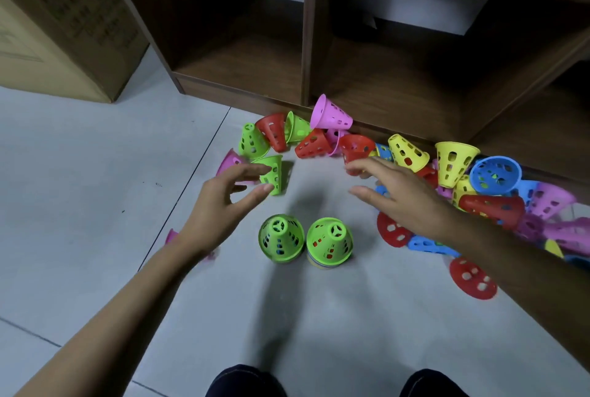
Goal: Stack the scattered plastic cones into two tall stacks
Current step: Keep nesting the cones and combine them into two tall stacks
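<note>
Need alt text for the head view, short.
Two open hands reach over a grey tiled floor toward scattered perforated plastic cones: the left hand nears a green cone lying on its side, the right hand a red cone. Nearer the person stand two green-topped stacks side by side; a wooden shelf unit runs behind the cones.
</note>
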